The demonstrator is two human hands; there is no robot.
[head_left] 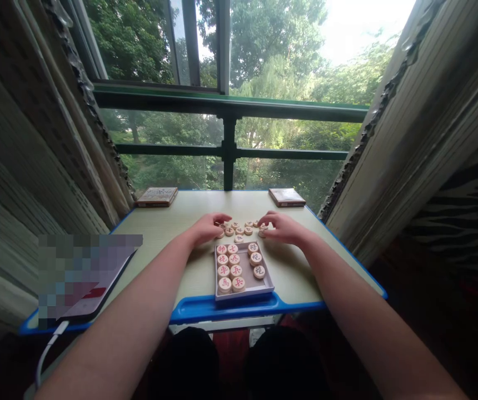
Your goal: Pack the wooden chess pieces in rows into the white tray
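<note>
Small round wooden Chinese chess pieces (239, 230) lie in a loose cluster on the table, behind an open shallow box (268, 283). My left hand (208, 229) is at the cluster's left end, fingers curved and apart beside a couple of pieces. At the right end, my right hand (283, 226) has its fingers spread and bent over a chess piece (263, 233). Whether either hand grips a piece cannot be made out. Red-marked pieces (234, 271) fill two columns on the box's left side. Three dark-marked pieces (255, 259) form one column along its right wall.
The cream folding table (197, 278) has a blue edge with a molded groove (193, 311) in front. Flat boxes stand at the far left (157, 196) and far right (287, 196) corners. A tablet (101, 283) with a white cable (47, 350) lies left. Curtains flank the window.
</note>
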